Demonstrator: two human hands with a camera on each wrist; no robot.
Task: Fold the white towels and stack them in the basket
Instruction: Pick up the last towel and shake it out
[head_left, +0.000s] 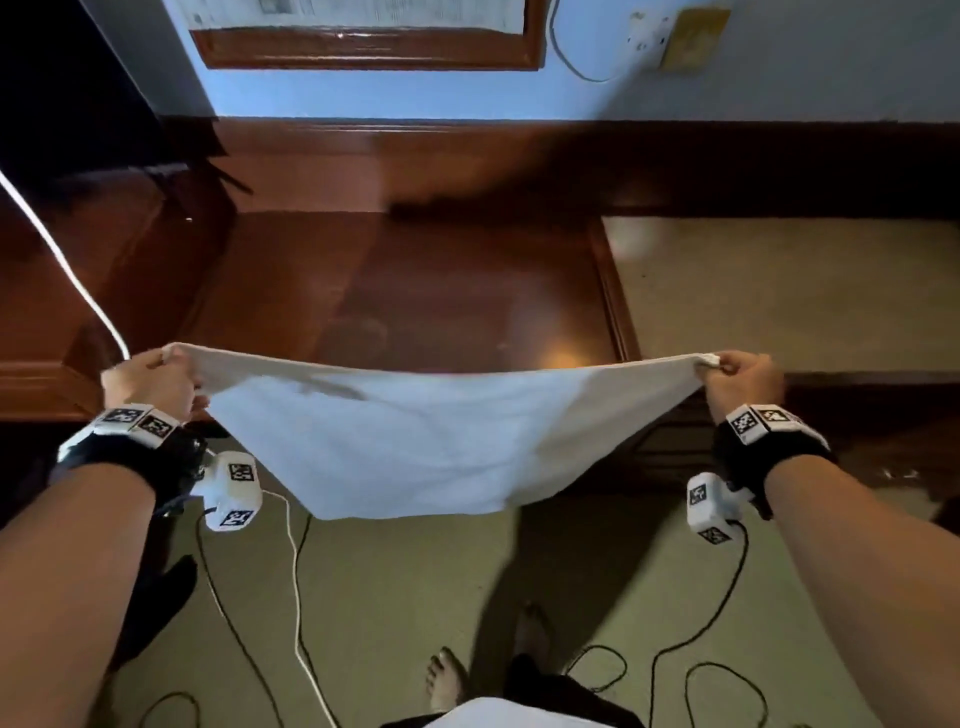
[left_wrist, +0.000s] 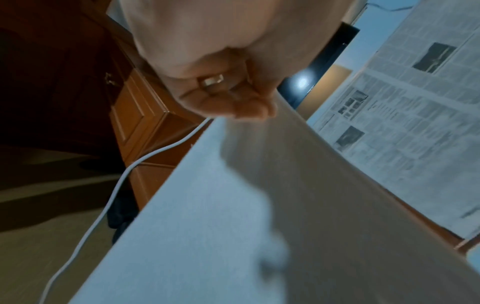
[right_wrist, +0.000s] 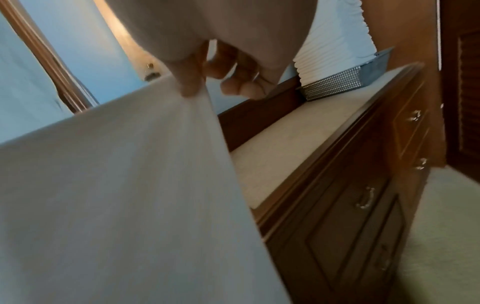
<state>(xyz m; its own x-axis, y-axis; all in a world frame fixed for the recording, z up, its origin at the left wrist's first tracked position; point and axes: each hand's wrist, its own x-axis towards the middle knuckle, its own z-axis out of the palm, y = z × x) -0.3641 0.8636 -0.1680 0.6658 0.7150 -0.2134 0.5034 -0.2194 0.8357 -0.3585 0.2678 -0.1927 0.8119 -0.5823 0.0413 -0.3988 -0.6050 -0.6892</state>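
A: Where's the towel?
B: Plain white cloth towel (head_left: 415, 441) hangs spread in the air, near side of the dark wooden dresser top (head_left: 441, 291).
A: Hands?
B: Left hand (head_left: 150, 382) pinches its left corner, right hand (head_left: 740, 379) its right corner.
A: Basket?
B: Grey metal mesh basket (right_wrist: 337, 83) w/ stacked white towels, far right.

bare forearms; black wrist straps (head_left: 769, 457) carrying white marker-printed camera blocks (head_left: 234, 491); ring (left_wrist: 210, 80) on left grip.
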